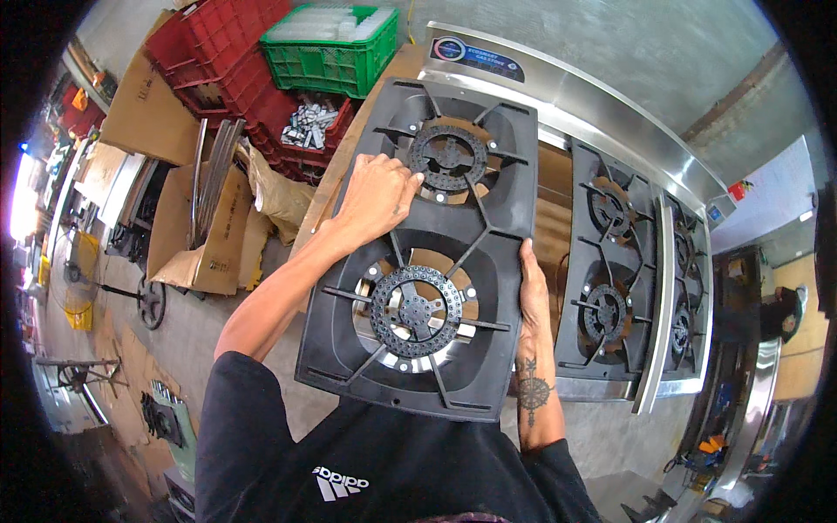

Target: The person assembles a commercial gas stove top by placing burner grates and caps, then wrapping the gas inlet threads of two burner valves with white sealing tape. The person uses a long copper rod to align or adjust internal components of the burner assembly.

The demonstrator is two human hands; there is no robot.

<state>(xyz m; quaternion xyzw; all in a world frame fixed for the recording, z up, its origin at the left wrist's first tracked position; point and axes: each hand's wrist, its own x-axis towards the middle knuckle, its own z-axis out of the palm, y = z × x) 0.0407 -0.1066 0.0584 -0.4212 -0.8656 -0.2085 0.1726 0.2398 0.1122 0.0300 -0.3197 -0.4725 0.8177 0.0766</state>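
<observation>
A black two-burner cooktop panel [510, 196] is held lengthwise in front of me, lifted off the stove body, its far end over the stove's left end. Two round burner rings show through its openings: the near ring [415, 311] and the far ring [447, 157]. Curled fingers of my left hand [377, 196] close over the panel's left side beside the far burner; what lies under the fingertips is hidden. My right hand [533, 283] grips the right edge, thumb along the side, other fingers out of sight beneath. Dark pan supports [453, 261] cross the openings.
To the right stands a stainless stove [532, 74] with more black burner panels [606, 261] and a loose metal strip [654, 322]. Red crates [209, 52], a green crate [331, 52] and cardboard boxes [205, 227] stand at the left. A yellow fan [80, 275] is farther left.
</observation>
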